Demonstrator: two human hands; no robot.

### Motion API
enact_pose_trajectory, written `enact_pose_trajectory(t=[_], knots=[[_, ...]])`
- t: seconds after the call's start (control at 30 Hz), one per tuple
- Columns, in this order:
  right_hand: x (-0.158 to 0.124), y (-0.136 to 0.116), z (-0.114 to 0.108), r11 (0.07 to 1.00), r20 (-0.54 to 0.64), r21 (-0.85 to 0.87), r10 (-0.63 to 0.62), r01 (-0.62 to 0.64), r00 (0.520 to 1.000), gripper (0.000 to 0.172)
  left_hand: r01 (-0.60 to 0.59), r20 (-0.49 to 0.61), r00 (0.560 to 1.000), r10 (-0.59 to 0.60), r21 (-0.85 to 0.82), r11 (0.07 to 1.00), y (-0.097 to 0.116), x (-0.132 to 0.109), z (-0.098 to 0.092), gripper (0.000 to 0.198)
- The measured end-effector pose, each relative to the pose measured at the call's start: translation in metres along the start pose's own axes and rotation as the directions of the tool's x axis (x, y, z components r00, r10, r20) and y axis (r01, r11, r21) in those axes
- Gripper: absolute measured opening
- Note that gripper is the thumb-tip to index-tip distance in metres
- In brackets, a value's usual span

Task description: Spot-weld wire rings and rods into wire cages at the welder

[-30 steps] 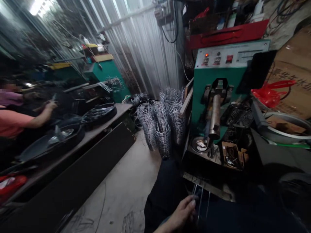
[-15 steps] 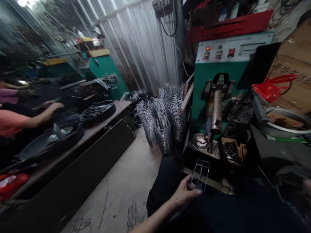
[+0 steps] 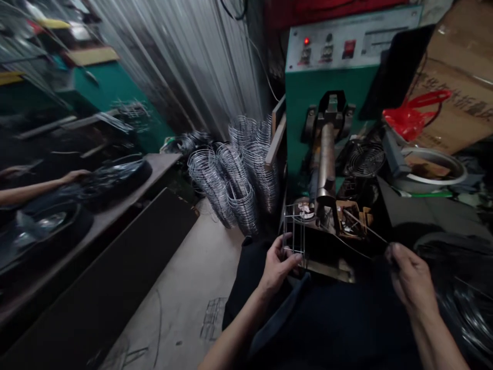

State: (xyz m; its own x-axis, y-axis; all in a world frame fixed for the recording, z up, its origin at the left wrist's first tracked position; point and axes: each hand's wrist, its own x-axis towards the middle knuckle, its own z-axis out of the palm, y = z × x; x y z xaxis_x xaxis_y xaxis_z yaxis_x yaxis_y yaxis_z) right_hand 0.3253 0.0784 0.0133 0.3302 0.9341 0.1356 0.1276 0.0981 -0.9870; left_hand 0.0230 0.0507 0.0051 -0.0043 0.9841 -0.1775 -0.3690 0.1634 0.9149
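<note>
My left hand (image 3: 280, 262) grips a small wire frame (image 3: 295, 228) by its lower end, thumb on one side and fingers on the other. The frame stands tilted up in front of a green welding-type machine (image 3: 304, 103) with a thick metal cylinder (image 3: 326, 159) jutting out. Off to the right, my right hand (image 3: 410, 270) is closed on thin metal wires (image 3: 372, 231) that reach out to the left from its fingertips. Both hands are above dark cloth over my lap.
Wire coil stacks (image 3: 219, 185) stand by the corrugated wall. A small box of parts (image 3: 348, 218) sits under the cylinder. A metal basin (image 3: 435, 169) and red plastic bag (image 3: 414, 115) are at right. At left, a co-worker's arm (image 3: 46, 187) reaches over a bench (image 3: 154, 169).
My right hand has come in from the right edge with wires in its fingers. My left hand still holds the wire frame, now more upright. The view has turned right and down.
</note>
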Motion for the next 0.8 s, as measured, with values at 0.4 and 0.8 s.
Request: enact_pose_trajectory(t=[0.4,0.8], knots=[[0.008,0.014,0.009,0.995,0.049,-0.054,-0.086,0.089,0.995,0.047,0.003,-0.011,1.0,-0.003,0.047,0.999,-0.001,0.003,0.004,0.073],[0.021,0.003,0.051,0.966,0.234,-0.101,-0.21,0.238,0.949,0.055,0.043,-0.038,0.999,-0.039,0.102,0.994,-0.007,0.001,0.015,0.072]])
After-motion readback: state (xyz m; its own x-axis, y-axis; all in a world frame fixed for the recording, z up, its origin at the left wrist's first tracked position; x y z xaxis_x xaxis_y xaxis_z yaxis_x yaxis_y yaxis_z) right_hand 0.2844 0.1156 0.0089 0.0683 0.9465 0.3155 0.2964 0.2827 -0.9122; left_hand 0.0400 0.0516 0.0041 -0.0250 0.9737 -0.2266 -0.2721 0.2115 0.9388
